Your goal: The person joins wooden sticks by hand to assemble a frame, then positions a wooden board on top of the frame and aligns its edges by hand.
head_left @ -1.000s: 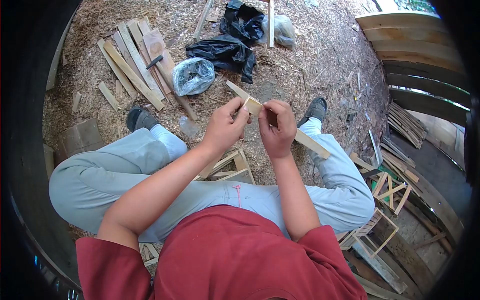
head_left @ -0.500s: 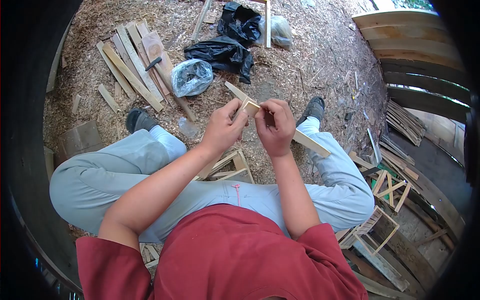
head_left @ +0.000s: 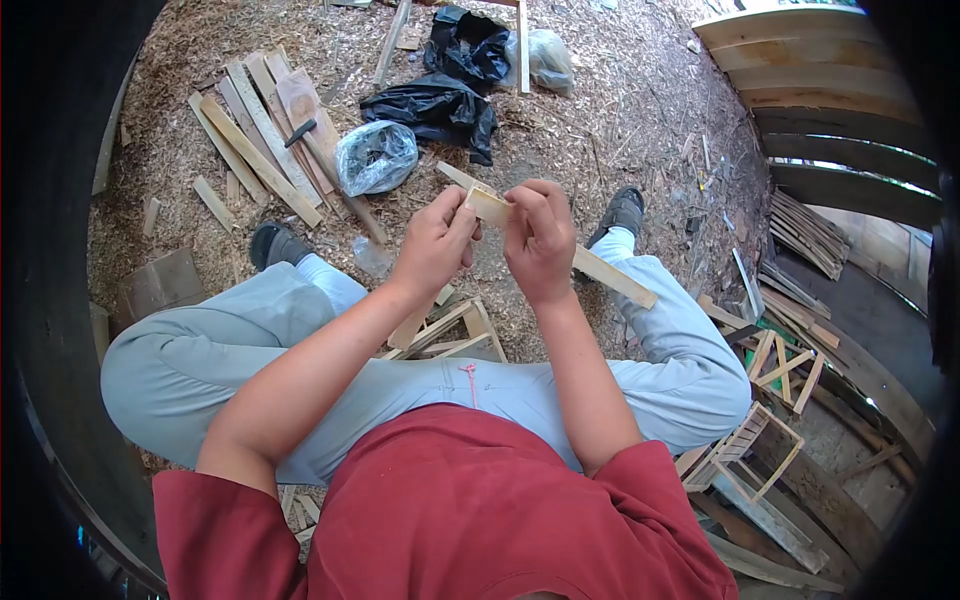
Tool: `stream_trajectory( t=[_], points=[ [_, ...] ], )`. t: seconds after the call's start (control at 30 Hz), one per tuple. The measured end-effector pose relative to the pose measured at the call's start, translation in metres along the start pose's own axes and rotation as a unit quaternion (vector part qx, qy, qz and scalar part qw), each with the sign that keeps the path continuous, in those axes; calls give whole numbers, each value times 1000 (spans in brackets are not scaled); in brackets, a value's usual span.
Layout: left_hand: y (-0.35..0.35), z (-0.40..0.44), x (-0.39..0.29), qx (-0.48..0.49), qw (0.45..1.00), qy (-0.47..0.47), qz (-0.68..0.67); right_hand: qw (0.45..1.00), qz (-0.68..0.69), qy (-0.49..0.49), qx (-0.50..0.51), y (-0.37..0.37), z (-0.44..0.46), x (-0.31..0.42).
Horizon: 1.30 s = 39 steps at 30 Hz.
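Note:
Both hands are raised in front of me above my lap. My left hand (head_left: 436,243) is closed on a short wooden piece (head_left: 488,207), its thumb along the near edge. The fingers of my right hand (head_left: 540,238) pinch at that piece's right end. A long thin wooden strip (head_left: 615,277) passes behind the hands, its far end showing at upper left and its other end above my right knee. Whether the strip and the short piece are joined is hidden by my fingers. Below the hands, a small wooden frame (head_left: 480,325) lies between my thighs.
Wooden slats (head_left: 262,135) and a hammer (head_left: 300,132) lie at upper left. Black plastic bags (head_left: 435,108) and a clear bag (head_left: 376,157) rest on the shavings ahead. Small wooden frames (head_left: 785,365) and boards pile up at right, beside a plank wall (head_left: 810,60).
The short wooden piece has turned, showing more of its broad face. Both hands have shifted slightly up and left with it, and the view has moved a little.

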<state>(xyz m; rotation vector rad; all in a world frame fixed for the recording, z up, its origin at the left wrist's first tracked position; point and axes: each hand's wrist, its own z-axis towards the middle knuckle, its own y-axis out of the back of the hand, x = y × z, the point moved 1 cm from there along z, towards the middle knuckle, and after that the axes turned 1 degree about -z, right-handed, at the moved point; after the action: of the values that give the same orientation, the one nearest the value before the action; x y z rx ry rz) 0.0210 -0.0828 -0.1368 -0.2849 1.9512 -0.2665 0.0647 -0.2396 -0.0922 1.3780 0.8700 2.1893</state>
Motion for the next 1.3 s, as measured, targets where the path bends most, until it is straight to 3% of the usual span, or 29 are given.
stream_trajectory(
  t=[0.43, 0.6, 1.3],
  points=[
    [6, 6, 3, 3, 1000, -1, -5, 999, -20, 36, 26, 4, 2, 8],
    [7, 7, 3, 8, 1000, -17, -18, 995, -7, 38, 87, 5, 1, -3],
    [4, 5, -1, 3, 1000, -18, 20, 997, -13, 40, 64, 6, 5, -2]
  ],
)
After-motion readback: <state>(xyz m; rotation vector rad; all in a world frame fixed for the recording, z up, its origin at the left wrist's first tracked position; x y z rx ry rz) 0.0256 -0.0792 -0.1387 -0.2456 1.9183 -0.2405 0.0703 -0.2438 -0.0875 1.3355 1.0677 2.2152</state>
